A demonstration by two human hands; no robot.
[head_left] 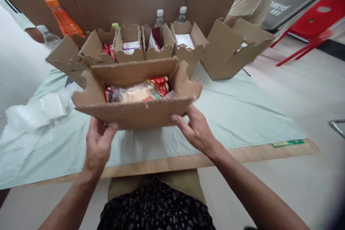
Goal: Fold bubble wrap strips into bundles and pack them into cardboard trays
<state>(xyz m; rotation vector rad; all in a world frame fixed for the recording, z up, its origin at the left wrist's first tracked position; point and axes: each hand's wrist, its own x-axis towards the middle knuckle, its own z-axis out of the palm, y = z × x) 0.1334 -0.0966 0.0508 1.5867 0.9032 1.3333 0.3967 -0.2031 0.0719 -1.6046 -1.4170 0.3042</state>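
A brown cardboard box [137,115] with its top uncovered is held in front of me, over the cloth-covered table. My left hand [98,142] grips its lower left corner, thumb on the front wall. At the lower right corner, my right hand [198,129] has its thumb on the front and its fingers around the side. Inside lies a snack packet [142,91] in clear and red wrapping, with pale contents showing. The box's underside and most of my fingertips are hidden.
Behind stand several cardboard bins [130,54] holding small packages, and an angled cardboard box [223,57]. An orange bottle [63,18] and clear bottles [160,19] rise at the back. Bubble wrap [35,115] lies left. A red chair [312,21] and other people's arms are beyond.
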